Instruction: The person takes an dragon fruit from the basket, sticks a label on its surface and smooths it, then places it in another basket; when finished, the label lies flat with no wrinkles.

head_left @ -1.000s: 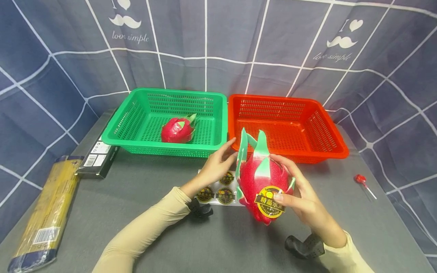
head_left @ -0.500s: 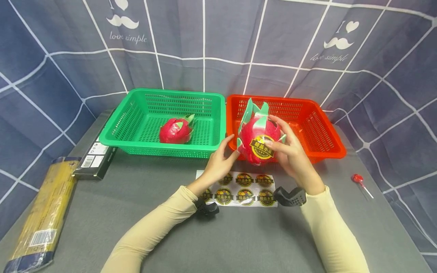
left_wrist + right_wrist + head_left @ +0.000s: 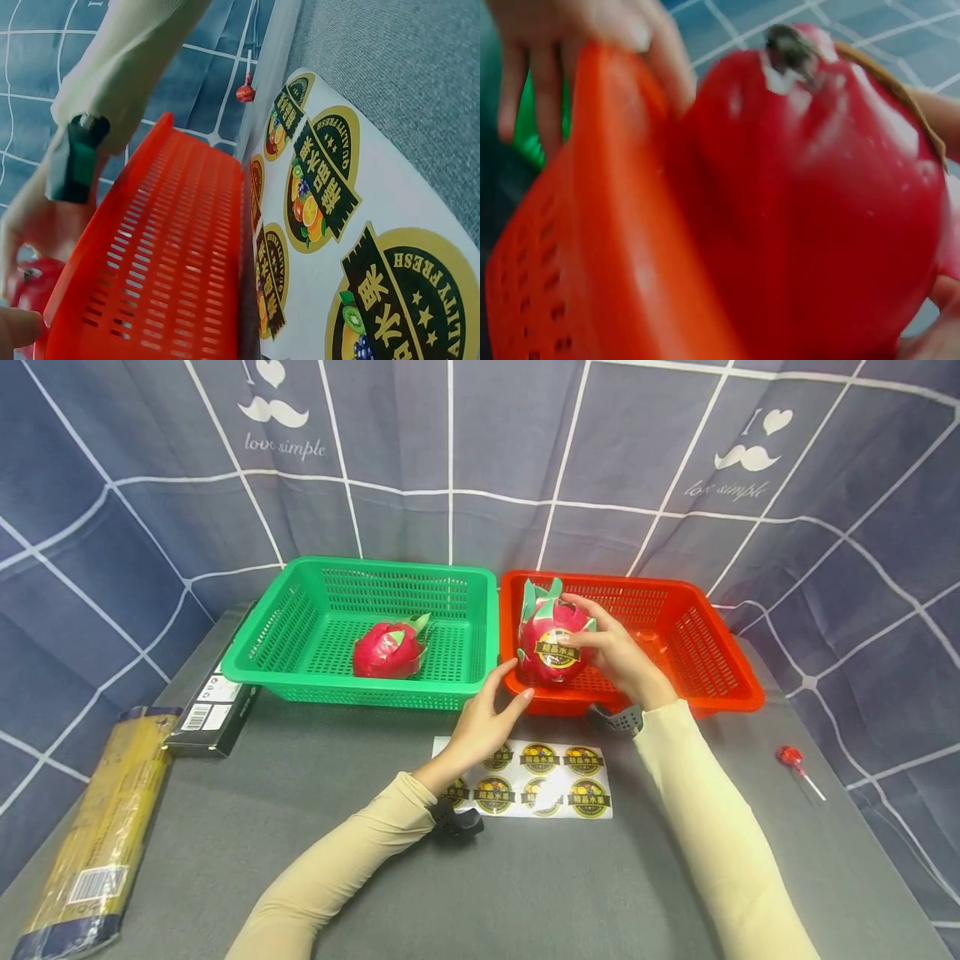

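In the head view, my right hand (image 3: 618, 652) grips a pink dragon fruit (image 3: 555, 625) with green leaf tips, over the left part of the red basket (image 3: 708, 700). A round black-and-gold sticker (image 3: 557, 648) is on the fruit. In the right wrist view, the fruit (image 3: 810, 202) shows its stem end close beside the basket's rim (image 3: 641, 247). My left hand (image 3: 483, 722), fingers loosely extended, is at the red basket's front left corner. A second dragon fruit (image 3: 387, 650) lies in the green basket (image 3: 360, 689).
A sheet of round stickers (image 3: 551, 810) lies in front of the red basket, partly under my left forearm. On the left are a yellow pack (image 3: 101, 827) and a black box (image 3: 213, 714). A red lollipop (image 3: 791, 757) lies to the right.
My right hand has carried the stickered dragon fruit away from me and slightly left, from above the sticker sheet into the red basket's area. The left hand has barely moved.
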### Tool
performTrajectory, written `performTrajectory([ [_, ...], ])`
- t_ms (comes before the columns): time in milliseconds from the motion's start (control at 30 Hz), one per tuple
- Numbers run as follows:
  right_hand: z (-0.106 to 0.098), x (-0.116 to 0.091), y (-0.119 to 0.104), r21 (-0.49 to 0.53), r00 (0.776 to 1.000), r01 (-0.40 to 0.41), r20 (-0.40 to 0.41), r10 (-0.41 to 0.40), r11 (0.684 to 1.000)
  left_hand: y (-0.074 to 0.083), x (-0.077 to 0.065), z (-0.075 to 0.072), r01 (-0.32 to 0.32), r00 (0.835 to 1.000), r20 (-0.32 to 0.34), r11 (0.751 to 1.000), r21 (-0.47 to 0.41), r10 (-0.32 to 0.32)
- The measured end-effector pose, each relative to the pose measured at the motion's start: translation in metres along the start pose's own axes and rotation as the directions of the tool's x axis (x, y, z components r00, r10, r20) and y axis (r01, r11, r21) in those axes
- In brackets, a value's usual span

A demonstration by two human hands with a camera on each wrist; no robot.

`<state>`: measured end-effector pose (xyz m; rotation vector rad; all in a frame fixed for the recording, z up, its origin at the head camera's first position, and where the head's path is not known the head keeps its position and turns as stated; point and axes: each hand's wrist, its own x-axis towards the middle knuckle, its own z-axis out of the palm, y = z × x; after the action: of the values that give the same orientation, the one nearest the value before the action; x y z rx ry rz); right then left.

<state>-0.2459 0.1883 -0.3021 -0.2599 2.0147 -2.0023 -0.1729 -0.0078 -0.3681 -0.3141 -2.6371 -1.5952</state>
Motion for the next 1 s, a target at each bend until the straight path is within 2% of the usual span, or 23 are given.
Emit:
performTrajectory([
  [233, -0.005, 0.016, 0.016, -0.063, 0.994, -0.109, -0.002, 0.109, 0.992, 0.000, 0.000, 0.000, -0.002, 1.000, 0.005, 1.000, 0.007, 0.002],
  [567, -0.005, 0.022, 0.022, -0.092, 0.974, -0.224, -0.038, 0.221, 0.970, -0.003, 0.002, 0.000, -0.012, 1.000, 0.011, 1.000, 0.007, 0.012],
  [1000, -0.004, 0.026, 0.033, -0.128, 0.946, -0.318, 0.016, 0.323, 0.939, -0.004, 0.000, 0.001, -0.014, 0.999, 0.045, 1.000, 0.006, 0.013],
])
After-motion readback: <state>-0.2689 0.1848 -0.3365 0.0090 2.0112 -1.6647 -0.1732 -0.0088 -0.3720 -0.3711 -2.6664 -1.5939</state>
